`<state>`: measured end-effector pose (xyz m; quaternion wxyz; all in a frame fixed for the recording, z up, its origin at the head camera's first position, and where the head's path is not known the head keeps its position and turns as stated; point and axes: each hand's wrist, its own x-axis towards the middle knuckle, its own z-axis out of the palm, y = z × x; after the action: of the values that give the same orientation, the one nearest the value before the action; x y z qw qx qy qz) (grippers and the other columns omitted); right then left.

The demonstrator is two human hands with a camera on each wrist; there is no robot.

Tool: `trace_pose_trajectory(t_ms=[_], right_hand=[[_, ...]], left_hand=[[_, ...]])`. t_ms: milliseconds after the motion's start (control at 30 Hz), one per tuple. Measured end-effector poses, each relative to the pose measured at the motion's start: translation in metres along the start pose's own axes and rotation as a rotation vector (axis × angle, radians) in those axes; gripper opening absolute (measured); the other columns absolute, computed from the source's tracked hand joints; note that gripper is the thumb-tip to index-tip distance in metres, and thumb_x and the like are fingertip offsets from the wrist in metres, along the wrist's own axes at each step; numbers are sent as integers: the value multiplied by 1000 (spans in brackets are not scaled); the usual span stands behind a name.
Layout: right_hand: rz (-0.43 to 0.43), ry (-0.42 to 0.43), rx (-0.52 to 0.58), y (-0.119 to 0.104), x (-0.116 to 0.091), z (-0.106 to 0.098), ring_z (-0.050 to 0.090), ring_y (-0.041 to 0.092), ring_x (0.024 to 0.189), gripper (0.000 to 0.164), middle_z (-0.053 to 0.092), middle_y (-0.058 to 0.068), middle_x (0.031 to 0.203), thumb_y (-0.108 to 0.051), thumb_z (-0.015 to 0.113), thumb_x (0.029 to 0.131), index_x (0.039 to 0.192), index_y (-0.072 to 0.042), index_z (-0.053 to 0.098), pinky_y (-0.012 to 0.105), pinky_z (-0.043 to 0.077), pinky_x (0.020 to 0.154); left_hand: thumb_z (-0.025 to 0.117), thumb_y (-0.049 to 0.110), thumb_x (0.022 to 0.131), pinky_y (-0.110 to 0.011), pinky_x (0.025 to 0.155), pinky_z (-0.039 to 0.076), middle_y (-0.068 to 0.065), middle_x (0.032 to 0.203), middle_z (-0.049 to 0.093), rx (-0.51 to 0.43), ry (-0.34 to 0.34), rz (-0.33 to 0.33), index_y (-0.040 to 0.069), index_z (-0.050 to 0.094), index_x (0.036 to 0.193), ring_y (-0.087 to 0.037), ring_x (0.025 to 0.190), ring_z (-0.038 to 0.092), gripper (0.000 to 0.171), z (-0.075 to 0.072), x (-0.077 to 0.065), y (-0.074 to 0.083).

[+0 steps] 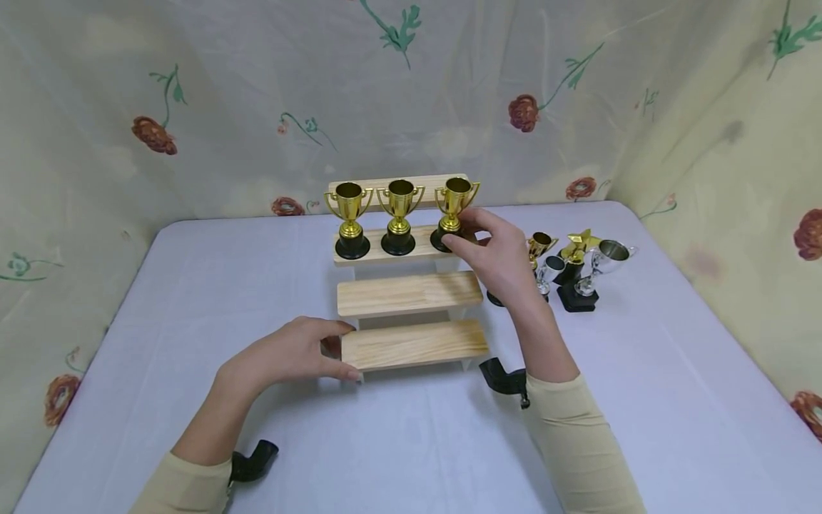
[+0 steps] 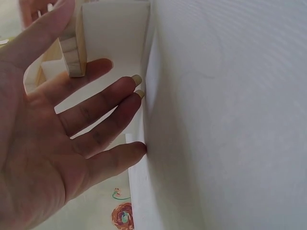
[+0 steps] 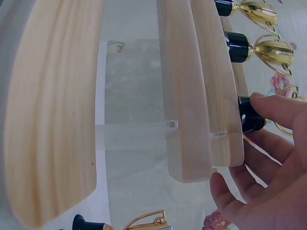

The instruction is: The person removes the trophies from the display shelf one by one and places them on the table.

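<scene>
A tiered wooden display stand [image 1: 411, 346] stands on the table, its pale boards rising in steps toward the back. Three gold trophy cups with black bases line the second board from the top. With thumb and fingers, my right hand [image 1: 504, 260] holds the rightmost trophy [image 1: 454, 200] by its base, which sits at the board's right end. My left hand [image 1: 289, 350] grips the left end of the lowest board, the thumb on one face and the index finger [image 2: 91, 74] on the other. The left [image 1: 349, 207] and middle [image 1: 400, 203] trophies stand upright, untouched.
Right of the stand is a group of other trophies: a silver cup [image 1: 604, 260], a gold star [image 1: 580, 246], a small silver cup [image 1: 550, 271] and a gold cup [image 1: 539, 246], partly behind my right hand. A floral curtain [image 1: 417, 107] hangs behind the white-covered table [image 1: 225, 278].
</scene>
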<state>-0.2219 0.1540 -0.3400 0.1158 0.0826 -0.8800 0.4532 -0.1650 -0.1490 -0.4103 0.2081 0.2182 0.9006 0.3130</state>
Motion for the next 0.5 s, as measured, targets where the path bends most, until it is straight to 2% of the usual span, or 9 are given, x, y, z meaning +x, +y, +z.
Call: trace_pose_trajectory(t_ms=[333, 500], right_hand=[[15, -7, -1, 2, 0, -9, 60, 23, 111, 36, 69, 10, 115, -25, 73, 89, 121, -11, 67, 40, 47, 95], [33, 0, 1, 4, 0, -15, 60, 25, 111, 35, 68, 11, 115, -23, 72, 88, 120, -9, 66, 39, 45, 95]], left_hand=[[83, 55, 72, -32, 76, 47, 11, 90, 67, -4, 0, -19, 30, 65, 112, -11, 85, 60, 50, 0, 1, 0], [82, 56, 73, -32, 77, 47, 9, 92, 67, -7, -9, -12, 27, 66, 114, -12, 86, 59, 53, 0, 1, -1]])
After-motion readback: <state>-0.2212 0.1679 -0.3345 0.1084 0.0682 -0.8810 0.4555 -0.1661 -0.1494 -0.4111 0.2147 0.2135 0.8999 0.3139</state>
